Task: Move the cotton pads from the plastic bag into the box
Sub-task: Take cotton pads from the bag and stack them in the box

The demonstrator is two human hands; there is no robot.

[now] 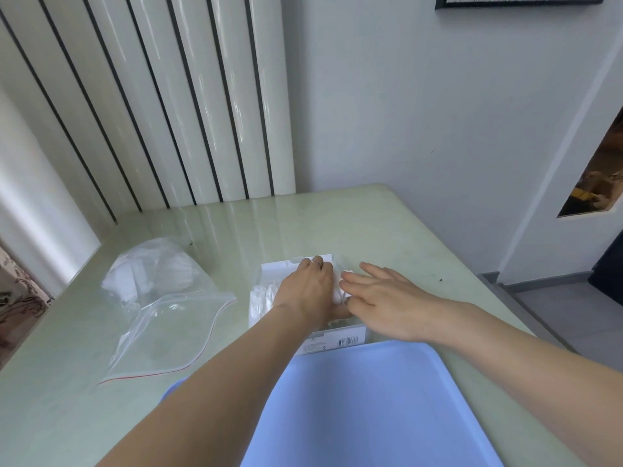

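Observation:
A clear plastic box (pixel 340 340) with a barcode label stands in the middle of the table, with white cotton pads (pixel 263 298) inside it. My left hand (pixel 308 288) reaches into the box, fingers curled down over the pads; whether it grips any is hidden. Beside it, my right hand (pixel 381 294) lies flat with straight fingers over the box's right side, touching the white pads. To the left lies a clear zip plastic bag (pixel 161 318) with a red seal line, its mouth toward me. More white cotton pads (pixel 148 274) sit at its far end.
A blue tray or lid (pixel 371 406) lies at the table's near edge, just in front of the box. The pale green table (pixel 387 230) meets a ribbed white wall panel at the back and drops off at the right edge.

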